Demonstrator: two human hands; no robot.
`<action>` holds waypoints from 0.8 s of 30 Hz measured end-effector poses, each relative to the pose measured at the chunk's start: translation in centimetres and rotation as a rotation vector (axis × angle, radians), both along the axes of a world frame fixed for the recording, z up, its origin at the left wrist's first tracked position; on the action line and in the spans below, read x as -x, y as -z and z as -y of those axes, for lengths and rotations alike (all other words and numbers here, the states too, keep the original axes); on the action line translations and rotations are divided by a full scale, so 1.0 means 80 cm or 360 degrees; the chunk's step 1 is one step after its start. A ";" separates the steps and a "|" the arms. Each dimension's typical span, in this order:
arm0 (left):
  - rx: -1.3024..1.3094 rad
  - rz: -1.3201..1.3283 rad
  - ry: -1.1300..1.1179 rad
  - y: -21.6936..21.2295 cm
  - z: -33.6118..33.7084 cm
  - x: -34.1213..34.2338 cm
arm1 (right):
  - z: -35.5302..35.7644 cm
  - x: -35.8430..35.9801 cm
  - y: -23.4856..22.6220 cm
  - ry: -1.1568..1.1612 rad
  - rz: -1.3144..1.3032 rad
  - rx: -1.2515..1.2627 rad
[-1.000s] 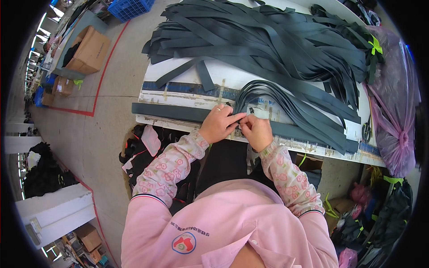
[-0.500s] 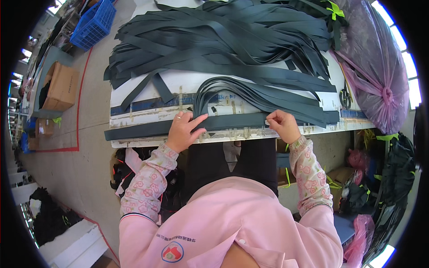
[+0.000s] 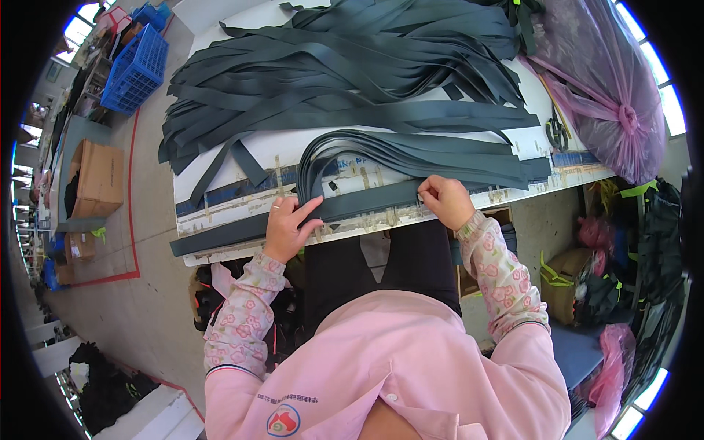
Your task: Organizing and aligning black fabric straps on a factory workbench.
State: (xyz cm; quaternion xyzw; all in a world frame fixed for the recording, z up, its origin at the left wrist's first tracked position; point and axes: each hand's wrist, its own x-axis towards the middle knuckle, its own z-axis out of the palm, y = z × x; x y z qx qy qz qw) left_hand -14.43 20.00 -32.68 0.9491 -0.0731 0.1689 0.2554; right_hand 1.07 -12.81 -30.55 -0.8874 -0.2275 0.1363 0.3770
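A long dark grey-green fabric strip [image 3: 370, 201] lies flat along the near edge of the table. My left hand [image 3: 287, 229] rests over this strip with thumb and forefinger spread, a ring on one finger. Farther right along the same strip, the fingers of my right hand [image 3: 447, 202] are pinched together at its surface; what is between the fingertips is too small to make out. Just beyond both hands lies a bundle of stacked strips [image 3: 411, 150], its left end bent round in a curve toward my left hand.
A large heap of similar strips [image 3: 337, 66] covers the far part of the white table [image 3: 282, 158]. Black-handled scissors [image 3: 557, 134] and a tied pink plastic bag [image 3: 609, 95] are at the right. On the left floor side are a blue crate [image 3: 136, 70] and a cardboard box [image 3: 99, 176].
The view has turned slightly, so the table edge now slopes up to the right. Both hands keep nearly the same pose on the strip.
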 end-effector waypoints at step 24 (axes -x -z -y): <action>-0.0104 0.0027 -0.0036 -0.001 -0.002 0.008 | -0.183 0.065 0.016 -0.0385 -0.0167 -0.0410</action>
